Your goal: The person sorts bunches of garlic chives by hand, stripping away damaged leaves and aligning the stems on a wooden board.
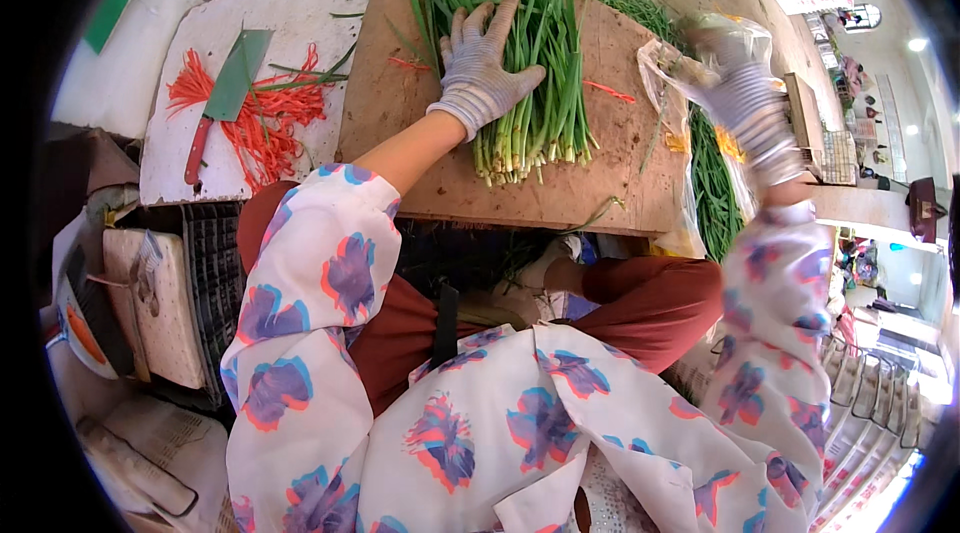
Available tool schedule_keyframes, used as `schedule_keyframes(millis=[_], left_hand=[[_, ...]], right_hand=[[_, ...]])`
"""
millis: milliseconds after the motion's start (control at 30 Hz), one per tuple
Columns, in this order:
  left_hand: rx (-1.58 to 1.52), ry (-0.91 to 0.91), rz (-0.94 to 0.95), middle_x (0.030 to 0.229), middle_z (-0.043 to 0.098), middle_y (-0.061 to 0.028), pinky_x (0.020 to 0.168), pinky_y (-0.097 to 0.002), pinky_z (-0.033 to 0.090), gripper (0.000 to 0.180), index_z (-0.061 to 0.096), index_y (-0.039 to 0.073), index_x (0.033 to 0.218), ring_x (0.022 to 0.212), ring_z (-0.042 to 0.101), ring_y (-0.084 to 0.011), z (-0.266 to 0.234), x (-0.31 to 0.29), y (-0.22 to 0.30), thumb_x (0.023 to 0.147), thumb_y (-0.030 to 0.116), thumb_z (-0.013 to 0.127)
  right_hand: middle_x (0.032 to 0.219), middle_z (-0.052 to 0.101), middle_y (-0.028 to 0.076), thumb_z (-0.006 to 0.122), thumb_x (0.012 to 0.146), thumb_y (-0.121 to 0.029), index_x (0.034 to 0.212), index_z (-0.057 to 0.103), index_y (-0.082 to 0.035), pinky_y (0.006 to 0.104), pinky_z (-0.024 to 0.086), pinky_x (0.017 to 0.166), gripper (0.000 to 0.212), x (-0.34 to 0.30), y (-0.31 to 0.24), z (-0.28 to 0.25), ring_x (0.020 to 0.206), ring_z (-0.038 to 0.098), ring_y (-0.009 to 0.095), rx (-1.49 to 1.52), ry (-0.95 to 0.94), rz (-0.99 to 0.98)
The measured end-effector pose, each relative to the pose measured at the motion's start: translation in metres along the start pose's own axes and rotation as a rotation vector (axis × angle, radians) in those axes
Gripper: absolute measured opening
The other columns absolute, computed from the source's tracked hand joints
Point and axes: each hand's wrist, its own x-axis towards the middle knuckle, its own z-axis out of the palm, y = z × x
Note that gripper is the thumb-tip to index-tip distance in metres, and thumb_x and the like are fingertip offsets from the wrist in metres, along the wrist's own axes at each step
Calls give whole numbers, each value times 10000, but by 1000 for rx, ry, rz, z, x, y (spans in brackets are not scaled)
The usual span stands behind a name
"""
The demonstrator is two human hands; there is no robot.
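Observation:
My left hand (487, 73), in a grey-white knit glove, lies flat with fingers spread on a thick bundle of garlic chives (548, 83). The pale cut ends point toward me, and the green leaves run off past the top of the view. Under the bundle is a brown wooden board (430, 178). My right hand (735, 103), in a striped glove, is raised at the right over a clear plastic bag (655, 63). It is smeared by motion, so its fingers and any grip on the plastic cannot be made out. More chives (715, 198) are inside the bag.
A cleaver (238, 78) with a red handle rests on a white foam board (330, 18) at left, over a heap of red ties (265, 138). One red tie (610, 91) is beside the bundle. Loose greens (630, 3) lie behind the board. A black crate (208, 283) stands lower left.

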Motion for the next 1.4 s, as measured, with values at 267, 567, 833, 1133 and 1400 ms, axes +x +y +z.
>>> schedule_keyframes(millis=[267, 567, 833, 1133, 1400], left_hand=[[-246, 52, 93, 1321, 364, -173, 1071, -454, 205, 866, 240, 170, 1413, 1271, 256, -421, 9, 3, -26, 650, 204, 646], [-328, 48, 72, 1382, 324, -187, 1076, -455, 179, 836, 223, 104, 1419, 1303, 235, -391, 24, 8, -28, 723, 326, 629], [-898, -160, -238, 1434, 304, -129, 1096, -389, 157, 657, 201, 42, 1421, 1342, 235, -265, -4, 23, -51, 933, 477, 271], [-1302, -337, -249, 1326, 455, -171, 1111, -310, 126, 902, 47, -39, 1415, 1319, 301, -227, 0, 26, -19, 878, 673, 184], [-981, -285, -101, 1246, 524, -191, 1078, -302, 229, 938, 34, -88, 1378, 1237, 408, -196, 34, 32, -57, 874, 665, 276]], right_hand=[[1094, 529, 69, 656, 663, -223, 923, 621, -122, 398, 419, 839, 280, -34, -136, 97, 1049, 493, 266, -287, -203, -277], [971, 626, 30, 623, 712, -185, 830, 641, -117, 333, 464, 693, 138, -45, -133, 48, 848, 591, 200, -33, -91, -546], [965, 614, 125, 547, 891, -273, 908, 559, -6, 293, 490, 654, 267, -4, -80, -136, 801, 629, 188, 827, -190, 192], [1139, 563, 193, 690, 786, -209, 1262, 433, -62, 320, 479, 841, 561, 69, 64, -47, 968, 591, 273, 391, 197, 334], [726, 651, 141, 628, 775, -403, 874, 652, -74, 369, 499, 645, 344, 0, -159, 102, 706, 643, 298, 340, -102, 366]])
